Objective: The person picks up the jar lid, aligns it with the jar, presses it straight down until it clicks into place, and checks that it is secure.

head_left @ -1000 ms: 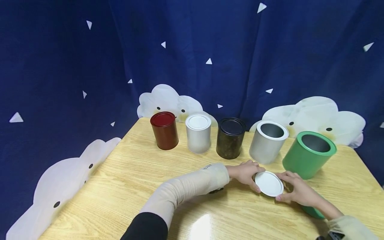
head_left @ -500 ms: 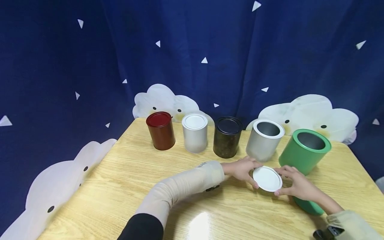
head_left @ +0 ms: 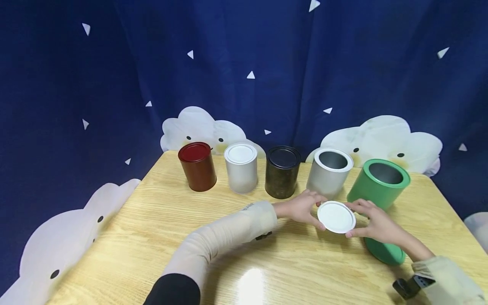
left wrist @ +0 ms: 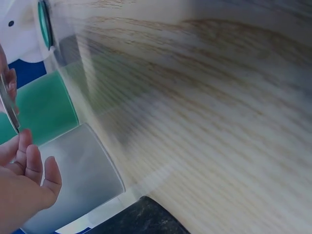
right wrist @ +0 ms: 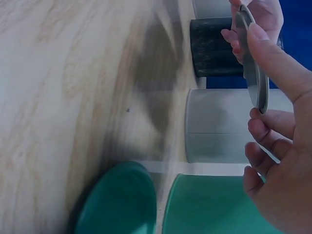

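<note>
A round white lid (head_left: 336, 217) hangs above the wooden table, held from both sides. My left hand (head_left: 301, 207) pinches its left edge between thumb and fingers, while my right hand (head_left: 377, 222) pinches the right edge. Seen edge-on in the right wrist view, the lid (right wrist: 252, 61) shows a thin metal-looking rim and is clear of the tabletop. Just behind it stands a white-rimmed, pale grey can (head_left: 324, 180) with an uncovered dark inside. To its right is a green can (head_left: 366, 190), also uncovered. Below my right wrist, a green lid (head_left: 385, 253) lies on the table.
Left of the uncovered cans stand three lidded ones in a row: dark red (head_left: 200, 171), white (head_left: 242, 176) and black (head_left: 281, 180). A blue curtain (head_left: 228, 63) with cloud shapes hangs behind the wooden table (head_left: 160, 237).
Both hands have raised the white lid slightly and carried it towards the pale grey can. The view has turned a little to the right. The cans stay put.
</note>
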`<move>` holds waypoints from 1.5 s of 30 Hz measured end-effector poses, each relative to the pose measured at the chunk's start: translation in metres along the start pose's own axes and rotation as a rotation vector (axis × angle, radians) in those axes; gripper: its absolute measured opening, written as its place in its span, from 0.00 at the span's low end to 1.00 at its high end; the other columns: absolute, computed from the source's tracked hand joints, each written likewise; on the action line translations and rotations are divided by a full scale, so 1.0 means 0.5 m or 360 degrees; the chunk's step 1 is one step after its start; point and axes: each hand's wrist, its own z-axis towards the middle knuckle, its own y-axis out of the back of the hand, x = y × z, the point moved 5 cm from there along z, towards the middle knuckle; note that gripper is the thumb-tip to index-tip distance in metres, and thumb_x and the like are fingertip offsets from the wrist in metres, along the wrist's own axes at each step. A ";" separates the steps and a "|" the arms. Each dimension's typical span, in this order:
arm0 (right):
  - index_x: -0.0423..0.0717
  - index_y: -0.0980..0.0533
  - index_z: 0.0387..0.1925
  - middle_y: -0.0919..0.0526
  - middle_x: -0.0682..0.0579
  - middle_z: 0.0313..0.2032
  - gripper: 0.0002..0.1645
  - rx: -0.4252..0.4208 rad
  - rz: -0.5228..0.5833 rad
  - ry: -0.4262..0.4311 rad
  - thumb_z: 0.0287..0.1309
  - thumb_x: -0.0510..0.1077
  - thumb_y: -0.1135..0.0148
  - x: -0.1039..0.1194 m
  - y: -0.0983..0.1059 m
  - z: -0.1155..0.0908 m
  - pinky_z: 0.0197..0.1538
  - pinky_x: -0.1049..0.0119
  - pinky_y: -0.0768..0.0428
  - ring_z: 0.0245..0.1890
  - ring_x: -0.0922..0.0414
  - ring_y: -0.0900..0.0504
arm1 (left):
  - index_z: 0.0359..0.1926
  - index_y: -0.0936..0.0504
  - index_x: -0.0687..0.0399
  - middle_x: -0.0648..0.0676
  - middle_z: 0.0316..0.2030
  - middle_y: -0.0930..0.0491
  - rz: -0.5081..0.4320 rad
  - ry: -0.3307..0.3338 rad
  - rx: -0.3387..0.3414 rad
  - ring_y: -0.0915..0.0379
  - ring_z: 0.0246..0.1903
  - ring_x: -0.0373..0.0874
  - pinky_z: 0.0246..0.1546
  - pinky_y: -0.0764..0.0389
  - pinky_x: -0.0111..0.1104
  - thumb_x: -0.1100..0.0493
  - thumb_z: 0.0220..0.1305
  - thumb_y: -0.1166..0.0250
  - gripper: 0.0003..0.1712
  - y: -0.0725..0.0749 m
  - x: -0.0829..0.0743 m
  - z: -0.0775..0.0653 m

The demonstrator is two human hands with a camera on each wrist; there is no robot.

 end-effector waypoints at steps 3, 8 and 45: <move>0.31 0.26 0.48 0.25 0.53 0.38 0.46 -0.0008 -0.0019 -0.0003 0.24 0.53 0.21 0.001 0.007 0.007 0.36 0.54 0.28 0.40 0.56 0.31 | 0.55 0.28 0.55 0.51 0.41 0.27 0.0005 -0.0004 -0.0070 0.39 0.40 0.37 0.40 0.41 0.21 0.41 0.40 0.27 0.42 0.012 0.001 -0.003; 0.30 0.26 0.48 0.25 0.51 0.39 0.47 -0.0006 -0.0004 0.0009 0.25 0.53 0.21 0.006 0.018 0.019 0.36 0.54 0.28 0.40 0.55 0.31 | 0.54 0.27 0.54 0.52 0.42 0.27 -0.0037 0.0001 -0.0126 0.40 0.41 0.37 0.40 0.41 0.21 0.42 0.40 0.26 0.40 0.030 0.004 -0.005; 0.32 0.26 0.48 0.24 0.47 0.40 0.43 0.0012 -0.0085 0.0029 0.27 0.49 0.21 0.032 0.123 0.102 0.31 0.60 0.30 0.38 0.53 0.30 | 0.53 0.25 0.57 0.49 0.37 0.26 -0.0092 -0.0209 -0.0318 0.34 0.40 0.39 0.45 0.40 0.22 0.48 0.41 0.25 0.37 0.171 -0.009 0.007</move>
